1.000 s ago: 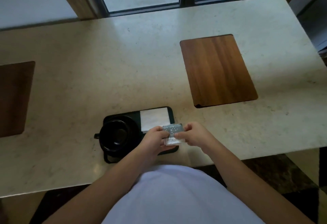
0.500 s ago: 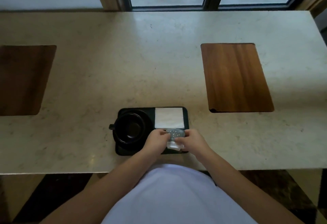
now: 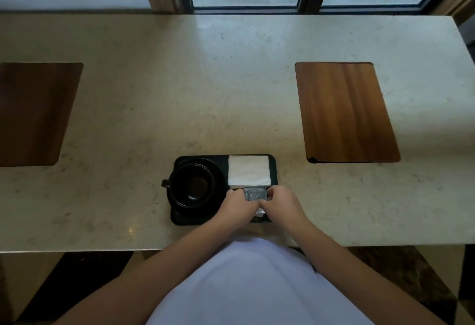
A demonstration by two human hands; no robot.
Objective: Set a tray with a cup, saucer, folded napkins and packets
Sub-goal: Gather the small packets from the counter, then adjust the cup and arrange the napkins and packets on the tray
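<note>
Packets (image 3: 254, 193) sat pinched between your two hands, and that was the relation everything turned on: the small grey dotted stack lay directly between your fingertips, with your left hand (image 3: 237, 206) closed on its left end and your right hand (image 3: 280, 205) closed on its right end, neither one nearer than the other. Its long axis ran left to right, parallel to the near edge of the worktop (image 3: 231, 80), and its flat printed face pointed up toward you. You held it low over the right half of the black tray (image 3: 274, 170), just beside the near edge of the folded white napkins (image 3: 248, 170); whether it already touched the tray floor I could not tell, since your fingers hid its underside. A bit of white paper (image 3: 259, 213) showed under your right hand, probably another packet or a napkin corner. To the left, the black cup (image 3: 192, 184) stood on its saucer (image 3: 180, 211) with the handle pointing left, well clear of your hands. You judged, I think, that the packets only needed to go straight down into the strip of tray left between the napkins and the near rim, keeping that long axis square with the napkin edge.
</note>
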